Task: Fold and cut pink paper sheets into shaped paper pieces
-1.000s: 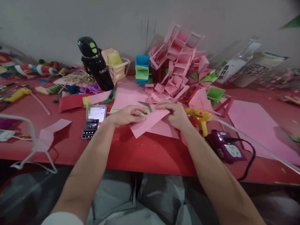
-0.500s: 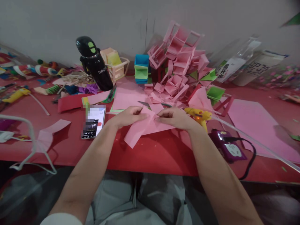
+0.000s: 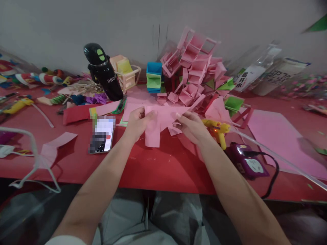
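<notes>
My left hand pinches the left side of a folded pink paper piece, thumb in front. One strip of the piece hangs down over the red table, and another part runs across to the right. There, my right hand has its thumb against the paper and its other fingers curled below. A pink corner shows under that thumb; I cannot tell whether it belongs to the same piece. Behind the hands rises a pile of pink paper chairs and boxes. A yellow glue gun lies right beside my right hand.
A phone lies left of my left forearm. A purple power socket with a black cable is at the right, near pink sheets. A black flask stands at the back. A white wire stand is at the left edge.
The pink paper has turned from slanted to nearly upright, its strip now hanging straight down. My hands have moved slightly apart, and the right fingers have loosened from their tight pinch.
</notes>
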Available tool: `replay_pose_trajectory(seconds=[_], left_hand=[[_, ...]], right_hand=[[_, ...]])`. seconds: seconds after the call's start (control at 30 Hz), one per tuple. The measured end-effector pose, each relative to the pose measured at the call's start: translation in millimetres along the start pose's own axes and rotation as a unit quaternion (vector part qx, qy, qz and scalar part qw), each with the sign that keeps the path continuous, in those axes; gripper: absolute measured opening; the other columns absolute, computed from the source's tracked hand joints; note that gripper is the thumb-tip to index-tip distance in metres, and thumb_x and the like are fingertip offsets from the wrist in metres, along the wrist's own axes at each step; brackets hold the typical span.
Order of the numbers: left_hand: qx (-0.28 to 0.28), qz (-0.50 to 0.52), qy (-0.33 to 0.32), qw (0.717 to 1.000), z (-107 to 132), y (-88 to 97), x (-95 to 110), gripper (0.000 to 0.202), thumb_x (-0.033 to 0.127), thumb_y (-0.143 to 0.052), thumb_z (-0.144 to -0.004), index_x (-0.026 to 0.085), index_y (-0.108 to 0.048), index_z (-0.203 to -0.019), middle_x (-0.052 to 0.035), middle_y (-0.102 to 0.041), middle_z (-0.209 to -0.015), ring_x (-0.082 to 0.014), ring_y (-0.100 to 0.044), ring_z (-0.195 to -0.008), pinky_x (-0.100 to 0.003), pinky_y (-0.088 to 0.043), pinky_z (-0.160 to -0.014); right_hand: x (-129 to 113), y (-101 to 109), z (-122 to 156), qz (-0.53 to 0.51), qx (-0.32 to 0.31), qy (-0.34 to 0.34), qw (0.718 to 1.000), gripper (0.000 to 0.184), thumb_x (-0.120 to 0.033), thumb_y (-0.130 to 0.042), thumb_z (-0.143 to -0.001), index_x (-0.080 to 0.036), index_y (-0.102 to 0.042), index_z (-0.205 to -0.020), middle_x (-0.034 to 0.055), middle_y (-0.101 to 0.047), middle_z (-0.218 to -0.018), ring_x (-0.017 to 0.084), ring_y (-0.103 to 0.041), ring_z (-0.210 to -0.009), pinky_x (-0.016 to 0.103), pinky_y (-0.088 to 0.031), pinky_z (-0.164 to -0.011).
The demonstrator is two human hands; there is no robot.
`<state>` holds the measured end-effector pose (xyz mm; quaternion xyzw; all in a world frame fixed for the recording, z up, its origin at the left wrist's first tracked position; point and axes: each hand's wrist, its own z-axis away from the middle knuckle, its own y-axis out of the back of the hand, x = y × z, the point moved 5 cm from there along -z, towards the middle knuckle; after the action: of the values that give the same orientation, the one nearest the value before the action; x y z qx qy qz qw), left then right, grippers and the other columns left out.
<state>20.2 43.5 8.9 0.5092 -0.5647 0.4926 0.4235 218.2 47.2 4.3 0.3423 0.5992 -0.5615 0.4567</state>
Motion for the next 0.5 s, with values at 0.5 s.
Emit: replay_pose_trajectory(seconds=[0.5], left_hand=[[0.009, -0.051, -0.113, 0.992, 15.5, -13.9, 23.5, 0.025, 0.037, -0.080, -0.077, 0.017, -0.067, -0.081, -0.0006, -0.067, -0.075, -0.0128, -0.061, -0.068, -0.023, -0.050, -0.061]], right_hand=[[-3.4, -16.9, 14.3, 0.104, 0.032, 0.179, 0.978, 0.015, -0.036, -0.085, -0.073, -0.024, -0.079, -0.075, -0.0004, -0.076, -0.080, 0.015, -0.068, -0.073, 0.030, -0.058, -0.073]])
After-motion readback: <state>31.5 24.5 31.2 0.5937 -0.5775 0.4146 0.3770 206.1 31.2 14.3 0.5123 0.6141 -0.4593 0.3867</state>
